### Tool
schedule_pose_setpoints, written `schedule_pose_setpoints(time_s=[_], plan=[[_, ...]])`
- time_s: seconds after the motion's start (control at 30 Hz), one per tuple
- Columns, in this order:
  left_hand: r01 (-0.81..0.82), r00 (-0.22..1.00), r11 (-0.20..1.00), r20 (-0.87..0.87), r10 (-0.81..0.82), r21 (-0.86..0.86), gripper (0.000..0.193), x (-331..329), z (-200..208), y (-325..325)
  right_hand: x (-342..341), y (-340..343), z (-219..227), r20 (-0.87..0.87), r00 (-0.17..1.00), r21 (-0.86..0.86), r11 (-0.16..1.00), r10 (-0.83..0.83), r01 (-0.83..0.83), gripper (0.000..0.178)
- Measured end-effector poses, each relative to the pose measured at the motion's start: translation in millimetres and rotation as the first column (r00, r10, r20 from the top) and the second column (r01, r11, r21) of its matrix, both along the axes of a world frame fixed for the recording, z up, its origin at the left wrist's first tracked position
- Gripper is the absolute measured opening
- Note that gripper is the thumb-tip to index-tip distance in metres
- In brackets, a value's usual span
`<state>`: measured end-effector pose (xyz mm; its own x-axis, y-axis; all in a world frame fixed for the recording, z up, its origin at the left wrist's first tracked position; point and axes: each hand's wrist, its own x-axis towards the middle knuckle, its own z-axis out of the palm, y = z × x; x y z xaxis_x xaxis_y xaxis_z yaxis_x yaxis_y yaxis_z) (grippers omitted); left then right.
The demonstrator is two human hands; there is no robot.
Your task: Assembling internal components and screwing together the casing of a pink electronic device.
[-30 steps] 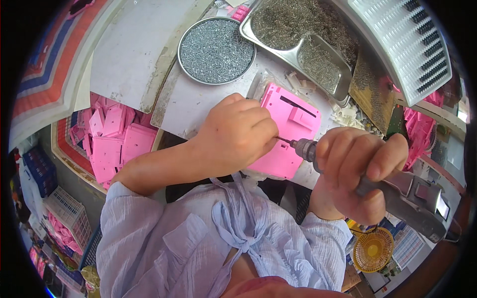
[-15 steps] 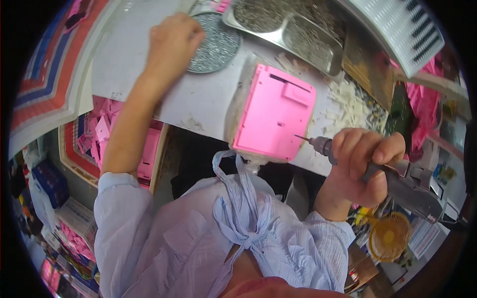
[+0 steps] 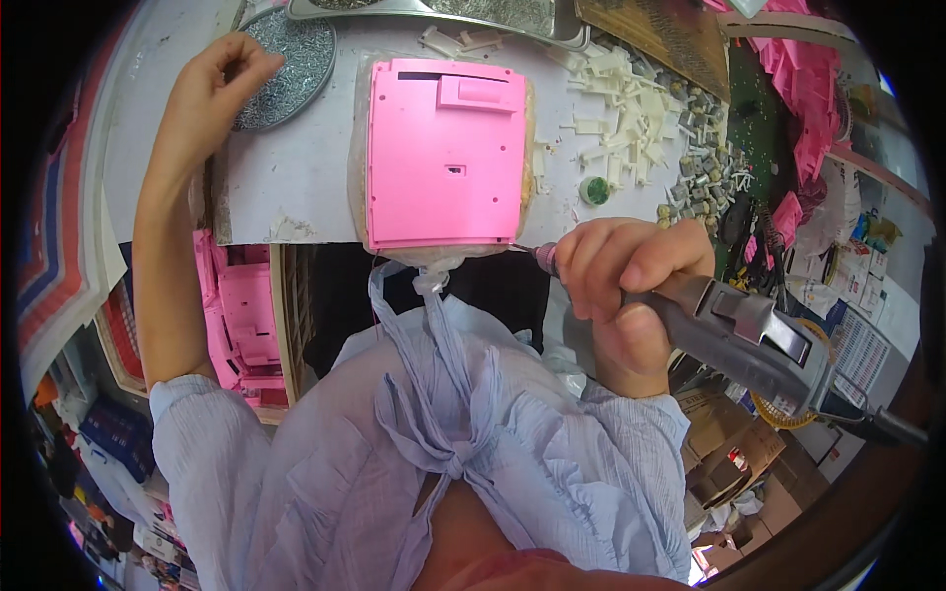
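My right hand (image 3: 631, 286) is wrapped round a dark grey electric screwdriver (image 3: 754, 340). Its thin bit reaches the lower right corner of a pink plastic casing (image 3: 424, 197); whether the tip touches a screw there is too small to tell. The casing lies flat on a plastic-wrapped pad (image 3: 361, 158) at the table's near edge. It has a slot, a raised block and several small holes. My left hand (image 3: 219, 89) is by the round dish of small metal screws (image 3: 296, 74), fingers curled in a pinch; what they hold, if anything, does not show.
Metal trays (image 3: 473, 12) of small parts stand at the back. White plastic pieces (image 3: 621, 108) and small metal parts (image 3: 705, 158) lie loose on the right. A small green-topped round thing (image 3: 594, 190) sits near the casing. Pink parts (image 3: 246, 305) fill a crate at lower left.
The view has shifted, with the table's things now further left and up. The screwdriver's tip has moved from beside the casing's right part to its lower right corner. My left hand stays by the dish.
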<state>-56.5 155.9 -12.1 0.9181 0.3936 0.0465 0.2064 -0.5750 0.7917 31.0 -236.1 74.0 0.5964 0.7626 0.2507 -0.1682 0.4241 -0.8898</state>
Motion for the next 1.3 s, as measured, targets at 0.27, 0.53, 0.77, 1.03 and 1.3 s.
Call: schedule_pose_setpoints(time_s=[0.27,0.53,0.77,1.03,1.3], plan=[[0.337,0.861,0.891,0.282,-0.423,0.306,0.018,-8.6,27.9,-150.3,-2.0,3.9,-14.1,0.115,0.992,-0.005,0.999,-0.053,0.054,0.026],[0.459,0.820,0.845,0.236,-0.522,0.275,0.016,-5.8,6.5,-158.8,2.3,9.4,-14.2,0.336,0.938,-0.160,0.987,0.080,-0.026,0.029],[0.447,0.831,0.864,0.251,-0.496,0.231,0.016,-6.9,3.9,-160.4,20.4,40.6,-10.1,0.266,0.962,-0.070,0.997,0.057,-0.039,0.026],[0.451,0.835,0.871,0.254,-0.489,0.195,0.016,-2.7,0.9,-156.7,47.7,50.0,-5.5,0.222,0.965,0.039,0.988,0.139,-0.151,0.022],[0.440,0.835,0.875,0.267,-0.482,0.203,0.013,-7.5,-6.8,-160.6,61.8,64.7,-22.9,0.319,0.941,-0.011,0.994,0.109,-0.111,0.018]])
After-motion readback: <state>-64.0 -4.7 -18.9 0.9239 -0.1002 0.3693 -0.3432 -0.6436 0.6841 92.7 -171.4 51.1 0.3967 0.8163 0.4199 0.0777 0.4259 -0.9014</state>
